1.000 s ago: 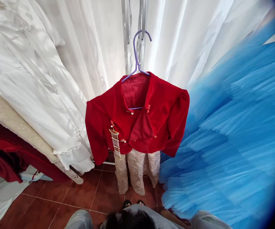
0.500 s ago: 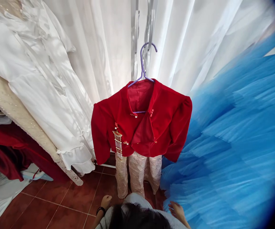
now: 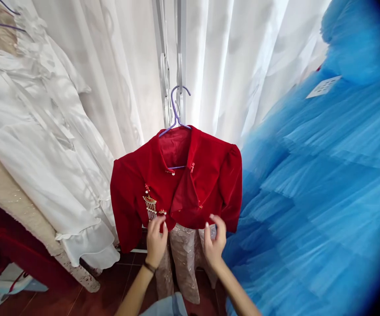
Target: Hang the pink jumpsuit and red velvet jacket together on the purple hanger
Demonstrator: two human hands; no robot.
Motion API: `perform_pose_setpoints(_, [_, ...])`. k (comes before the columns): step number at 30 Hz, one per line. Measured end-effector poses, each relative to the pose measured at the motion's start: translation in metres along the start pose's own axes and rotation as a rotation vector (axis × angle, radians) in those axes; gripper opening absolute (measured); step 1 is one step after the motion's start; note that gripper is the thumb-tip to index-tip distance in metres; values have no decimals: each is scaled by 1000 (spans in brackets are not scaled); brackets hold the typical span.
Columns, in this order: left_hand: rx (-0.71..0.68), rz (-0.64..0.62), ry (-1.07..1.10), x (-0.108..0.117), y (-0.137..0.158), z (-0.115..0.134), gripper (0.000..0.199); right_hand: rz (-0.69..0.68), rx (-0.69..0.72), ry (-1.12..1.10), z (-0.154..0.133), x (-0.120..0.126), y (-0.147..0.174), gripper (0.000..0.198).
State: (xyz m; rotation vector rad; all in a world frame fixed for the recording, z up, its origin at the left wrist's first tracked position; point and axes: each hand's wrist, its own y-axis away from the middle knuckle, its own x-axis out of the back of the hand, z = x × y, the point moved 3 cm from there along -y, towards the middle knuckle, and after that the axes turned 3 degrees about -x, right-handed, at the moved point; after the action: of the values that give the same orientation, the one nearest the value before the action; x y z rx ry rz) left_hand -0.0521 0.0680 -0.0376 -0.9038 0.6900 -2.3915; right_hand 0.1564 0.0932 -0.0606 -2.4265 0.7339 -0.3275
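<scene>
A red velvet short jacket (image 3: 206, 188) hangs in front of me on a purple wire hanger (image 3: 176, 112). Its front flap is folded open at the lower middle, showing the lining. A beaded tassel pendant (image 3: 150, 206) hangs on the jacket's left-hand side in the view. My left hand (image 3: 157, 243), with a dark band on the wrist, is just below that pendant, thumb and fingers apart. Near the jacket's hem on the other side, my right hand (image 3: 214, 243) is raised with thumb and fingers spread. Neither hand holds anything; whether the fingertips touch the cloth I cannot tell.
Pale glittery fabric (image 3: 185, 263) hangs below the jacket. White dresses (image 3: 45, 145) hang at the left, a layered blue tulle dress (image 3: 324, 197) fills the right. White curtains (image 3: 120, 66) and metal rails (image 3: 163, 70) stand behind, over a red tiled floor (image 3: 120, 285).
Both my hands have risen from low near my body to the jacket's lower edge. The view has shifted, so the jacket sits lower and further left.
</scene>
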Motion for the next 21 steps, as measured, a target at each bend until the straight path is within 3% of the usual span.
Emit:
perform_pose_setpoints(2, [-90, 309, -200, 11, -53, 26, 36, 113, 256, 150, -56, -21, -58, 70])
perform_pose_setpoints(4, [-117, 443, -356, 15, -98, 53, 78, 49, 347, 290, -94, -47, -109, 105])
perform_pose_setpoints(6, [-100, 462, -440, 19, -130, 68, 97, -4, 293, 413, -108, -62, -146, 112])
perform_pose_setpoints(9, [-91, 461, -491, 50, -150, 66, 89, 11, 242, 589, -109, -45, -178, 88])
perform_pose_setpoints(11, [-174, 421, -515, 88, -156, 56, 66, -43, 358, 663, -112, -16, -197, 71])
perform_pose_setpoints(14, [-318, 360, -556, 155, -180, 46, 39, -209, 548, 668, -123, 26, -243, 61])
perform_pose_setpoints(16, [-351, 364, -513, 190, -211, 43, 33, -153, 546, 645, -132, 41, -287, 51])
perform_pose_setpoints(18, [-349, 244, -276, 198, -248, 38, 24, -93, 483, 579, -136, 36, -328, 41])
perform_pose_setpoints(19, [-305, 109, -65, 191, -264, 34, 20, -144, 424, 514, -133, 25, -343, 38])
perform_pose_setpoints(21, [-132, -138, 370, 162, -277, 23, 24, -408, 273, 313, -122, -3, -353, 35])
